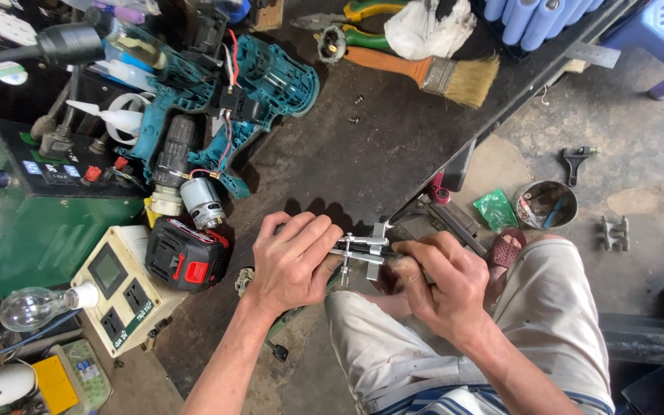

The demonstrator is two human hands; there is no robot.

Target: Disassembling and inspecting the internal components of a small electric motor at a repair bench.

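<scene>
Gripping small metal puller (364, 250), long axis horiz., L hand (295, 260) & R hand (441, 283) grip closed on it

Even daylight fills the scene, brighter on the concrete floor (639, 154) at the right than on the dark counter (378, 146). Shadows are soft — a faint one lies under the hands on the counter, a short one beside the paintbrush (432, 73). The clear bulb (32, 307) carries small glints. Wide-angle bending curves the edges, and focus holds sharp throughout.
</scene>
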